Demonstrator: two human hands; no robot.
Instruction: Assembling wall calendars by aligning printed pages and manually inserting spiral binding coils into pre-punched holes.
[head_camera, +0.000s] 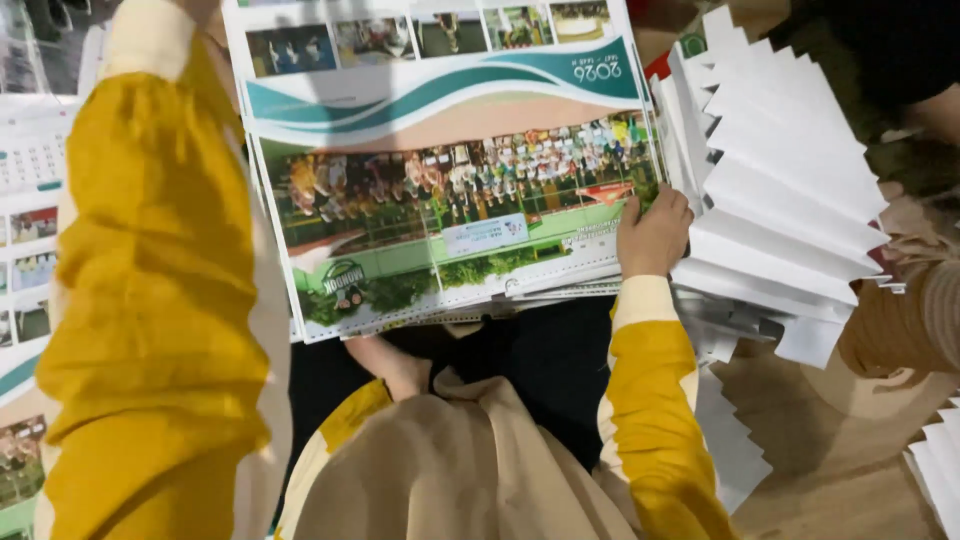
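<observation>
You are pinching the right corner of the printed sheet (440, 200) with your right hand (653, 235), fingers curled. The fanned white sheets (790, 190) are lying just right of it. Your left hand is hidden; I cannot tell its state.

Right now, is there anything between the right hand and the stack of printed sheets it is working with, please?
Nothing visible. The right hand already rests on the lower right corner of the printed sheets. The fanned white papers lie off to its right side, not between them.
</observation>
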